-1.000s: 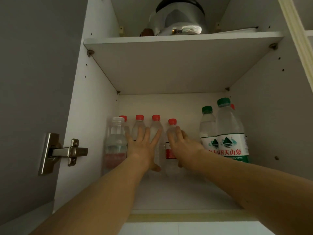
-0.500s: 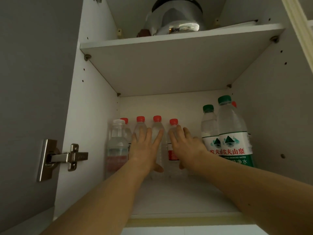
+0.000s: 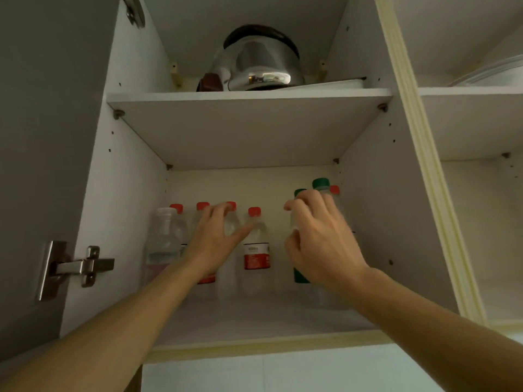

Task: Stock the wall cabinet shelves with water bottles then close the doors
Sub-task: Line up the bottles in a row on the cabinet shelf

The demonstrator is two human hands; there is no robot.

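Several small red-capped water bottles (image 3: 256,256) stand in a row at the back of the cabinet's lower shelf (image 3: 254,315), with a larger white-capped bottle (image 3: 162,241) at their left end. My left hand (image 3: 218,239) lies with straight fingers against the middle bottles of that row. At the right stand two big green-capped bottles; the taller one (image 3: 321,183) shows its cap above my fingers. My right hand (image 3: 319,241) curls round the upper part of the nearer green-capped bottle (image 3: 300,275), hiding most of it. The hand is blurred.
The grey cabinet door (image 3: 42,137) hangs open at the left on a metal hinge (image 3: 76,267). A steel kettle (image 3: 260,63) sits on the upper shelf (image 3: 249,94). Another open compartment at the right holds white plates (image 3: 495,75).
My right hand has left the red-capped bottles and moved right onto the green-capped bottle. My left hand stays on the row. The view has tilted upward.
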